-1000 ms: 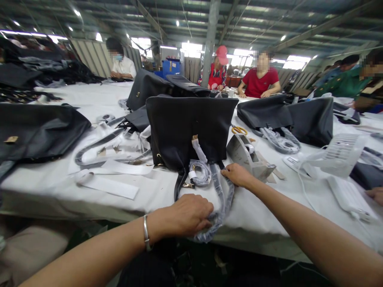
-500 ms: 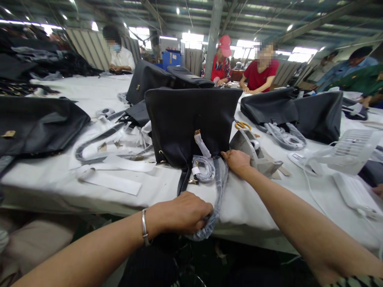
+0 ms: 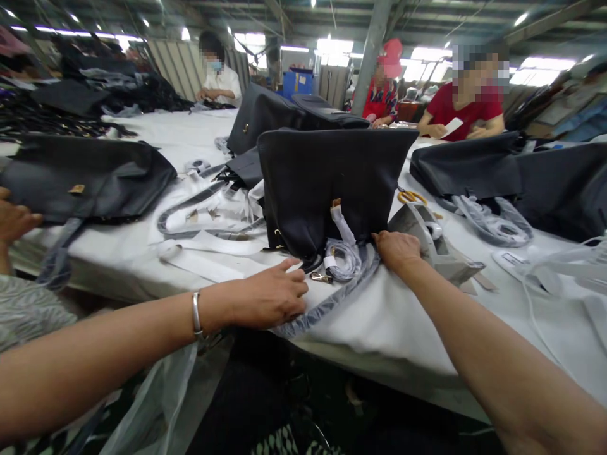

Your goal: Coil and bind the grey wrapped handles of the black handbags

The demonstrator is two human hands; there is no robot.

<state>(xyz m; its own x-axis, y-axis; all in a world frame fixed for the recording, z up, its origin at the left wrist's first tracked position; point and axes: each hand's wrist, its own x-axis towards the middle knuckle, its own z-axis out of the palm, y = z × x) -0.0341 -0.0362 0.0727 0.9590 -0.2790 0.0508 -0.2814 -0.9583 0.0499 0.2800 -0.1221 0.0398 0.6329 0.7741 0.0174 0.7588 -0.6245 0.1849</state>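
Observation:
A black handbag (image 3: 327, 183) stands upright on the white table (image 3: 389, 322) before me. Its long strap (image 3: 332, 297), wrapped in clear plastic, runs from the bag's base toward the table's near edge. My left hand (image 3: 265, 297) lies on the near end of that strap, fingers closed over it with the forefinger stretched out. My right hand (image 3: 398, 249) presses the strap's far end at the bag's lower right corner, fingers curled onto it. A coiled wrapped strap (image 3: 344, 259) and a gold clip (image 3: 321, 277) lie between my hands.
A grey tape dispenser (image 3: 436, 243) sits right of my right hand, yellow-handled scissors (image 3: 411, 197) behind it. More black bags lie left (image 3: 90, 177), right (image 3: 516, 170) and behind (image 3: 284, 114). White paper strips (image 3: 199, 262) lie left. Another person's hand (image 3: 14, 221) is at far left; several people sit across.
My left hand has slid left along the table edge, pulling the wrapped strap out straighter. My right hand stays at the bag's corner. The view has swung leftward.

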